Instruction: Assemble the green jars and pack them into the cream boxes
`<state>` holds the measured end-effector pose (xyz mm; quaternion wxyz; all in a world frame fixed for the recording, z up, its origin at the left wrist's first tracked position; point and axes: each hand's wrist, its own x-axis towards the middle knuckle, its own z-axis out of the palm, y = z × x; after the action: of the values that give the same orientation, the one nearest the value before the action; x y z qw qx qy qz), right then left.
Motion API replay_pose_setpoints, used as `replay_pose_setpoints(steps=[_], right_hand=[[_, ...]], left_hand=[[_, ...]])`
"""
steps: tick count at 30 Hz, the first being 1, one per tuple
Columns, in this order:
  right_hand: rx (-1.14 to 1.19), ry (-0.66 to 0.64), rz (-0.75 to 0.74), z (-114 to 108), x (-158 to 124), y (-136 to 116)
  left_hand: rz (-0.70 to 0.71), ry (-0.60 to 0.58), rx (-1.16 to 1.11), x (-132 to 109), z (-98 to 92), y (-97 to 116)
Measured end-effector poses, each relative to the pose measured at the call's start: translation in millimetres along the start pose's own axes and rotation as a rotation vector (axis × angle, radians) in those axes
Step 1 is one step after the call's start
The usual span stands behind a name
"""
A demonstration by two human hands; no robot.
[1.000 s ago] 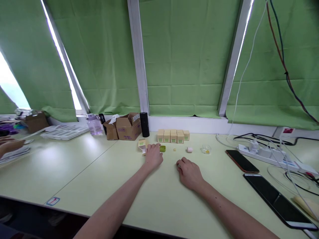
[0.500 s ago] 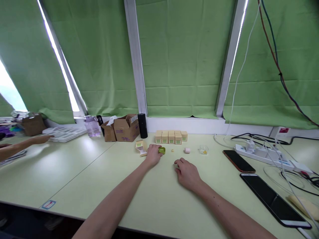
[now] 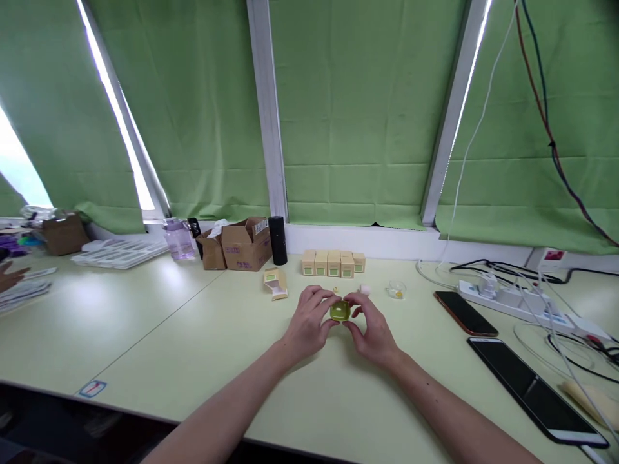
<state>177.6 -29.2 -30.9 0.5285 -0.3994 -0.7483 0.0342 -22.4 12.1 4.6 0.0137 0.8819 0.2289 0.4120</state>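
Note:
Between my two hands is a small green tray-like container (image 3: 340,310), its hollow side facing me. My left hand (image 3: 309,322) pinches its left side with thumb and fingers. On the opposite side my right hand (image 3: 373,330) has its thumb and fingertips closed at the rim. Just beyond the fingers lie a tiny yellowish piece (image 3: 335,290) and a small pale pink cylinder (image 3: 364,289), partly hidden by my right hand. An opened cardboard box (image 3: 275,284) lies to the left of my hands.
Several small tan boxes (image 3: 333,264) stand in a row behind. A clear glass cup (image 3: 396,290) is to the right, before two phones (image 3: 532,383) and a power strip (image 3: 512,303). Cardboard cartons (image 3: 245,245) stand back left. Another person's hand (image 3: 10,277) shows far left.
My left hand has brought the green container right and nearer to me. My right hand has moved up to it and closed on its right side. The other person's arm has drawn back left.

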Motion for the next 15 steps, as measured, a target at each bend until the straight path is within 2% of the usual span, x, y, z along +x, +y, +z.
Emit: replay_pose_setpoints(steps=[7, 15], right_hand=[[0.010, 0.047, 0.007, -2.6, -0.4, -7.0], [0.010, 0.057, -0.013, -5.3, -0.3, -9.1]], left_hand=[[-0.066, 0.066, -0.146, -6.2, -1.1, -0.4], [-0.010, 0.117, -0.208, -7.7, -2.5, -1.1]])
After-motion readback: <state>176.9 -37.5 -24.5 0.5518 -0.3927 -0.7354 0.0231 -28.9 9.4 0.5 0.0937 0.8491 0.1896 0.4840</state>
